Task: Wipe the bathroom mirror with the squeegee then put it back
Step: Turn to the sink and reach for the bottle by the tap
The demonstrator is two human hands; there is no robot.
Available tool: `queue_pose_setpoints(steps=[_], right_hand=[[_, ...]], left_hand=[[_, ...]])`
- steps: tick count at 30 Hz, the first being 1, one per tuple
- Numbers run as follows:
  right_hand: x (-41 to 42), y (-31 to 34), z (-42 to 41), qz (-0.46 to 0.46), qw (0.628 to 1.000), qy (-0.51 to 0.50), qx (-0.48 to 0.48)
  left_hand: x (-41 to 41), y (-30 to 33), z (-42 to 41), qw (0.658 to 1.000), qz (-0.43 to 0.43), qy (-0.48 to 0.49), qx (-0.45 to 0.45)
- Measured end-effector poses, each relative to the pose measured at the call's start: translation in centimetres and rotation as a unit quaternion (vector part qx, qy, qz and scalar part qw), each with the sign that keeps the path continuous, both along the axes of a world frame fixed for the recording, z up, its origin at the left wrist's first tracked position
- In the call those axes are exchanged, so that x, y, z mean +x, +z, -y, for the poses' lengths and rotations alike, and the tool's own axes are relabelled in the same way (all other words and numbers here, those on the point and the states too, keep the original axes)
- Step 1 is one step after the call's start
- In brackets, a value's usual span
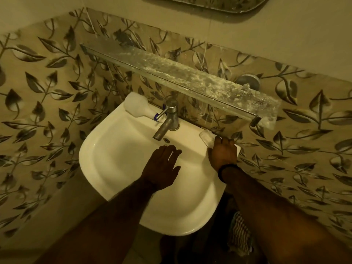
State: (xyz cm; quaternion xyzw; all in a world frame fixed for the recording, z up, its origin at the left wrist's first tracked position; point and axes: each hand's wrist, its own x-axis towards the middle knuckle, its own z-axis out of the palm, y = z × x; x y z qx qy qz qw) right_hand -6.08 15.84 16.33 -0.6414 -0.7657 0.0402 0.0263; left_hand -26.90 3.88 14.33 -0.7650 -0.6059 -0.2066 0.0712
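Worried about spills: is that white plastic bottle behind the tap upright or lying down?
Lying down: the white plastic bottle rests sideways on the white sink's rim.

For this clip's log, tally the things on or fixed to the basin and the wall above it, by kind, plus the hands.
Hands: 2, left open over the basin, right on a clear object at the rim
Basin: 1
Tap: 1
White bottle, lying down: 1
Glass shelf: 1
Mirror: 1
Clear object: 1
Total: 8

The mirror (205, 3) is cropped above; the right hand (223, 153) perhaps covers the squeegee.
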Motion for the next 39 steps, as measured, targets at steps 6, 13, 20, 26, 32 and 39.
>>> queue_pose_setpoints(steps=[6,13,20,26,32,39], right_hand=[[-0.2,1.1,0.1,-0.131,0.991,0.000,-0.042],[-0.4,3.8,-0.8,-0.225,0.974,0.004,-0.011],[-1.5,4.3,-1.7,-0.227,0.974,-0.009,-0.019],[-1.6,3.4,-1.7,-0.240,0.970,-0.020,-0.019],[-1.0,1.5,-1.0,-0.265,0.962,-0.050,-0.049],[-2.7,-0.3,3.7,-0.345,0.919,-0.170,-0.083]], left_hand=[[0.8,0.8,-1.0,0.999,0.040,0.016,-0.014],[0.6,0.2,-0.4,0.998,0.052,0.020,-0.029],[-2.4,-0.2,1.0,0.998,0.060,0.020,-0.007],[-5.0,-0.2,0.8,0.993,0.055,0.082,-0.061],[-6.4,2.0,-1.9,0.986,0.058,0.146,-0.061],[-9.2,3.0,-4.0,0.986,0.015,0.163,-0.044]])
